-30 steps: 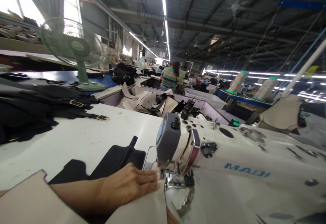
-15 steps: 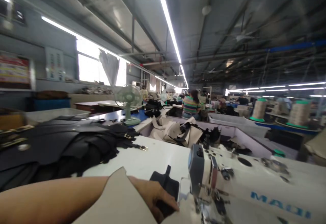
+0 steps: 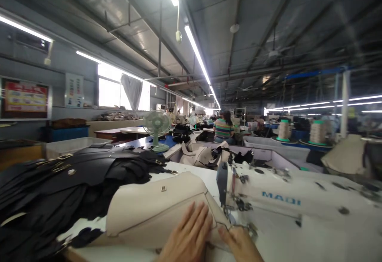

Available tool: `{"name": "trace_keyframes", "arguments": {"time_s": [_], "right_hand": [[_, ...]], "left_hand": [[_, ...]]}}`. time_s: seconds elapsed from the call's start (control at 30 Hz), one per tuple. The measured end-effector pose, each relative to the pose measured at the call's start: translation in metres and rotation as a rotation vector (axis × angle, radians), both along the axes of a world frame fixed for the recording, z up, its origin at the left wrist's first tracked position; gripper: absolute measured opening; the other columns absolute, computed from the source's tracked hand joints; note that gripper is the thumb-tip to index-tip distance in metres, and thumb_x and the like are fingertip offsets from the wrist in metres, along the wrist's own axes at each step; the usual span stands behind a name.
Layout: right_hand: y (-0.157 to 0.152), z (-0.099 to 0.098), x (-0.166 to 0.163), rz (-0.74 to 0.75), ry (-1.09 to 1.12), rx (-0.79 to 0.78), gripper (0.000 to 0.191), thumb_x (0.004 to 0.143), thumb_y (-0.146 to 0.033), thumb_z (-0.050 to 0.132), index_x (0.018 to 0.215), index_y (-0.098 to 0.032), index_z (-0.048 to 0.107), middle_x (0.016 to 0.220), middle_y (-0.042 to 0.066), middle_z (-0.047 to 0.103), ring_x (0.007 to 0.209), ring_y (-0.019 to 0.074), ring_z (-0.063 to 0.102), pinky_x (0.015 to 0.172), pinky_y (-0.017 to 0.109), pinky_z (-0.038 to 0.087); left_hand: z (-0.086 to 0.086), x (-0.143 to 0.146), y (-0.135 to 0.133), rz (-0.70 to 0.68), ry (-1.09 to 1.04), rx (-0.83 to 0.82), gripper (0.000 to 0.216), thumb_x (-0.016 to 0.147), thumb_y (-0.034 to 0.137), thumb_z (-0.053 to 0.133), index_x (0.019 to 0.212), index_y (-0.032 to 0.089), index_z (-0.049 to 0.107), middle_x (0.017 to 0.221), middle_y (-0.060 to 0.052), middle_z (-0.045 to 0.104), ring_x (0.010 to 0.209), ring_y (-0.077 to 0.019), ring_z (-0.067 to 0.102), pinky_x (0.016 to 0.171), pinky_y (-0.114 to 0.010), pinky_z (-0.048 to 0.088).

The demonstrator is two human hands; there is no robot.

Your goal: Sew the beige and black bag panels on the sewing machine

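Long rows of worktables fill the factory hall under strip lights, with a black leather pile [image 3: 59, 182] at the left. Both hands lie flat, fingers extended, on the beige leather panel [image 3: 155, 210]: left hand [image 3: 188, 238], right hand [image 3: 240, 246], beside the sewing machine [image 3: 277, 198].

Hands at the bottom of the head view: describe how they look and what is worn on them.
Both hands are bare: no gloves, and no rings or watch can be made out. The left hand shows spread fingers; the right hand is cut off by the frame edge. No sleeves are in view.
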State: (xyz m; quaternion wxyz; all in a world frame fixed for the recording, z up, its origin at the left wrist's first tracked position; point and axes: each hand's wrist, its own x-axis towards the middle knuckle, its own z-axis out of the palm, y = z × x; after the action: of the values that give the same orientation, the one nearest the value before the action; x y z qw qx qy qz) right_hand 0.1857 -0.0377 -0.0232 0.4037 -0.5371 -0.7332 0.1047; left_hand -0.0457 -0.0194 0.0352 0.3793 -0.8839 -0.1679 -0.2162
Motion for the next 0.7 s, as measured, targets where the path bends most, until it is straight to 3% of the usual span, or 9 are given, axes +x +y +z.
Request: {"name": "trace_keyframes", "arguments": {"time_s": [0.03,0.1,0.23,0.37,0.43,0.53,0.6,0.7], "right_hand": [[-0.008,0.007,-0.002,-0.006,0.032,-0.059,0.037,0.094,-0.026,0.055,0.06,-0.015,0.065,0.054,-0.001,0.055,0.055,0.0184,0.058,0.049,0.023,0.04],[-0.02,0.016,-0.006,-0.051,0.069,-0.111,0.021,0.083,-0.02,0.068,0.063,-0.013,0.065,0.059,-0.002,0.056,0.062,0.0184,0.058,0.053,0.022,0.039],[-0.029,0.016,-0.01,-0.133,0.138,-0.154,0.013,0.078,-0.013,0.072,0.066,-0.013,0.069,0.06,-0.004,0.059,0.068,0.0176,0.059,0.058,0.02,0.037],[-0.029,0.013,-0.014,-0.185,0.175,-0.118,0.013,0.077,-0.011,0.074,0.065,-0.013,0.069,0.059,-0.004,0.06,0.064,0.016,0.058,0.058,0.02,0.037],[-0.028,0.014,-0.017,-0.189,0.162,-0.091,0.018,0.077,-0.011,0.077,0.062,-0.013,0.068,0.057,-0.004,0.06,0.061,0.0152,0.058,0.057,0.02,0.037],[-0.028,0.016,-0.02,-0.193,0.117,-0.031,0.017,0.074,-0.007,0.08,0.064,-0.015,0.068,0.064,-0.003,0.064,0.064,0.0154,0.059,0.061,0.022,0.039],[-0.03,0.018,-0.02,-0.203,0.082,0.01,0.019,0.07,-0.005,0.082,0.066,-0.016,0.067,0.071,-0.001,0.066,0.07,0.0175,0.061,0.067,0.024,0.042],[-0.034,0.019,-0.018,-0.252,-0.04,0.169,0.024,0.067,-0.008,0.085,0.075,-0.015,0.063,0.077,0.003,0.063,0.078,0.0223,0.06,0.071,0.03,0.045]], "left_hand": [[-0.013,0.007,0.001,0.027,0.003,0.002,0.051,0.09,0.01,0.045,0.14,0.005,0.04,0.145,-0.017,0.04,0.135,-0.0323,0.036,0.108,-0.045,0.041],[-0.025,0.013,0.006,0.025,0.021,-0.012,0.055,0.09,0.008,0.047,0.143,0.006,0.034,0.146,-0.017,0.038,0.136,-0.0315,0.034,0.11,-0.047,0.038],[-0.013,0.017,0.015,-0.07,0.019,-0.139,0.044,0.091,0.015,0.054,0.133,0.007,0.045,0.144,-0.017,0.043,0.138,-0.0315,0.03,0.114,-0.053,0.029],[-0.01,0.027,0.023,-0.182,-0.063,-0.224,0.033,0.094,0.031,0.056,0.119,0.01,0.054,0.138,-0.014,0.049,0.136,-0.0278,0.033,0.117,-0.047,0.02],[-0.017,0.03,0.028,-0.198,-0.056,-0.203,0.036,0.096,0.032,0.054,0.123,0.01,0.051,0.129,-0.013,0.055,0.129,-0.0266,0.043,0.115,-0.045,0.024],[-0.027,0.027,0.033,-0.145,0.063,-0.151,0.037,0.092,0.011,0.05,0.129,0.008,0.046,0.116,-0.012,0.061,0.112,-0.026,0.055,0.104,-0.043,0.038],[-0.03,0.022,0.031,-0.106,0.133,-0.145,0.046,0.085,0.0,0.047,0.131,0.006,0.044,0.113,-0.012,0.063,0.104,-0.025,0.059,0.095,-0.039,0.045],[-0.028,0.015,0.023,-0.102,0.143,-0.138,0.052,0.079,-0.004,0.045,0.131,0.006,0.044,0.113,-0.011,0.064,0.102,-0.0246,0.059,0.089,-0.037,0.047]]}}
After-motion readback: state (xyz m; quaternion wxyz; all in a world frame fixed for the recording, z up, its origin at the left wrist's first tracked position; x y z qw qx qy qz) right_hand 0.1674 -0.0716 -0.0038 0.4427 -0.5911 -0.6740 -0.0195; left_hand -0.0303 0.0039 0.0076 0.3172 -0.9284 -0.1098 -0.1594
